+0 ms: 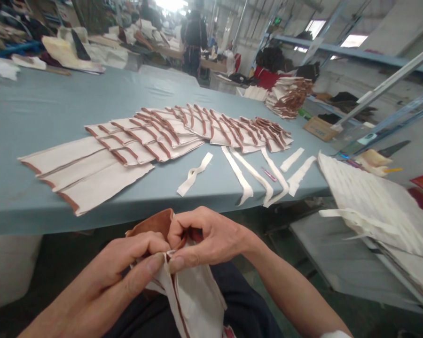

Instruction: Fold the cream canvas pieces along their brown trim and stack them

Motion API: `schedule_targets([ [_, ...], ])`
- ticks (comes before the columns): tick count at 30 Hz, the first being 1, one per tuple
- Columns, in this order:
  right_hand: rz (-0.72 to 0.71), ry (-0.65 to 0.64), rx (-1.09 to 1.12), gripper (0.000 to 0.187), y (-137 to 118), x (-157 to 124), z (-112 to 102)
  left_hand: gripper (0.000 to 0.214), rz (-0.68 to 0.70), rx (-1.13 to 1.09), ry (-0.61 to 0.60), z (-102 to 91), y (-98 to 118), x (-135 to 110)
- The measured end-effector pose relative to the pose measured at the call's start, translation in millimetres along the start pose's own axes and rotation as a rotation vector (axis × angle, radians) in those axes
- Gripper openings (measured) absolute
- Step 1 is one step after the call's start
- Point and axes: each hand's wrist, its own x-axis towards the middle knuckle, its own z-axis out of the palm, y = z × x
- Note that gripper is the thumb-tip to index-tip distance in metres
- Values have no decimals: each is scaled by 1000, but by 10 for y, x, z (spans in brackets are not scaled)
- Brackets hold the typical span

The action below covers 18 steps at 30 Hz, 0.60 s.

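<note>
Over my lap I hold a sewn fabric piece (197,295), off-white with brown along its edge and seam. My left hand (127,272) pinches it at the seam between thumb and forefinger. Right beside it, my right hand (207,237) grips the same piece, thumb close to the left thumb. A brown flap (153,224) of the piece rises behind the fingers. What lies between the fingertips is partly hidden. On the table beyond, several cream panels with brown edges (183,129) overlap in a long row.
The blue-covered table (127,94) has its front edge just past my hands. Several white strips (238,171) and a small pink tool (269,174) lie on it. At right stands a board with white strips (370,206). A person (193,40) stands far back.
</note>
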Motion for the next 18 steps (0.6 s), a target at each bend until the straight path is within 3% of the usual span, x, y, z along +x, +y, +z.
schedule_targets([
  [4,46,-50,87,44,-4,-11,-10,42,-19,-31,-10,1,-18,-3],
  [8,26,35,-74,32,-23,-41,45,43,-12,47,15,23,-32,-77],
  [13,18,218,-360,24,-61,-75,185,29,-20,178,247,94,-103,-261],
  [15,49,211,-367,26,-75,-78,209,36,-32,94,196,107,-88,-249],
  [18,77,125,-292,33,-78,-68,175,45,-55,-80,19,94,-37,-142],
])
